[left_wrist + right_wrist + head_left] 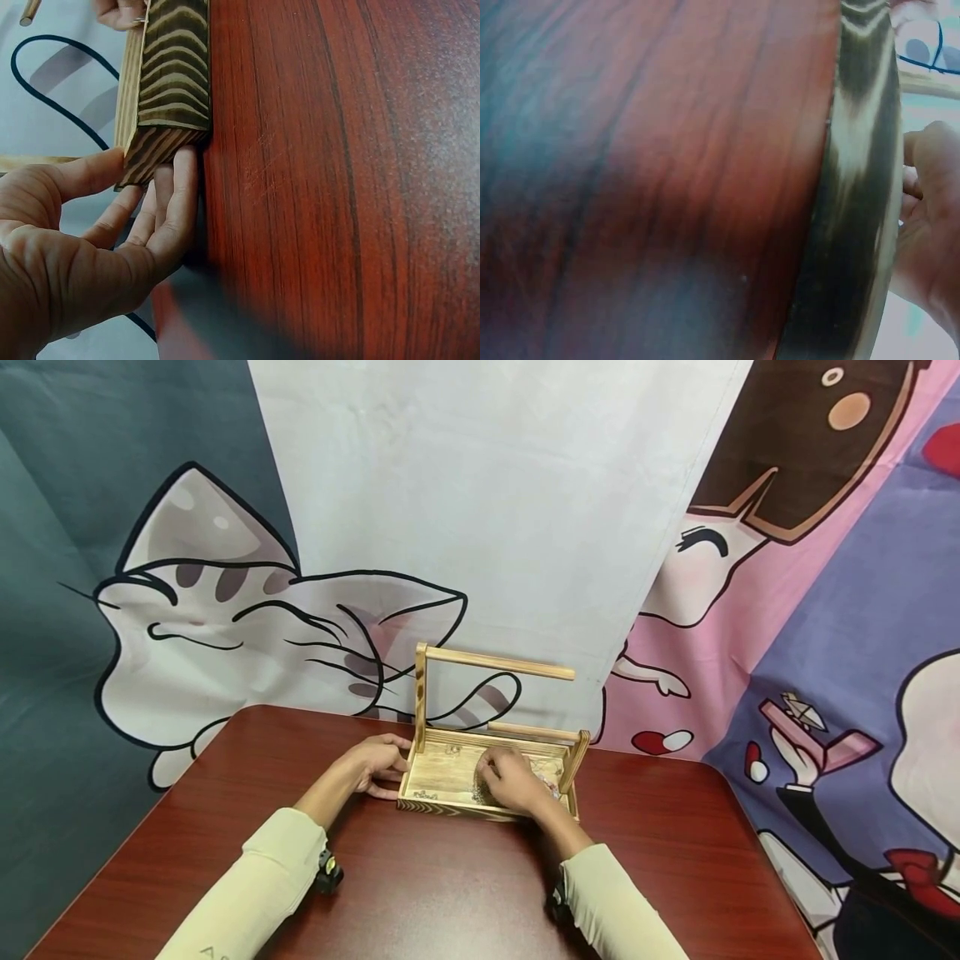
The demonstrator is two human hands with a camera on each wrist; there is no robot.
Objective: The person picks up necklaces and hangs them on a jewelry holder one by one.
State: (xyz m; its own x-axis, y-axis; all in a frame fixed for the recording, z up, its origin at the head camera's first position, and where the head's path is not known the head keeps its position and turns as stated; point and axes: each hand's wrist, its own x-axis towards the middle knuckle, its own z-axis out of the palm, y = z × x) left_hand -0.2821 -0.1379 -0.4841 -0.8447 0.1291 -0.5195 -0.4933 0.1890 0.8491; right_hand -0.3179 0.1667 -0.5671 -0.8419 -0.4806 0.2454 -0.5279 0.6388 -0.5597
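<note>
A wooden jewelry-stand-like tray (442,772) has low sides and posts carrying rods. My left hand (378,764) holds its left end; in the left wrist view the thumb (94,172) touches the upper edge and other fingers reach the lower edge. Inside the tray, my right hand (513,777) has curled fingers pinching a small silvery piece (480,792), too small to make out. Other tiny shiny pieces lie at the tray's front left (425,795) and back. In the right wrist view, the right hand (934,217) is partly behind the tray's front wall (855,187).
A tall left post (420,697) bears an upper rod (502,662) whose right end hangs free. A shorter right post (576,762) bears a lower rod (532,732). The tray stands on a red-brown table (450,885) before a printed cloth (495,510).
</note>
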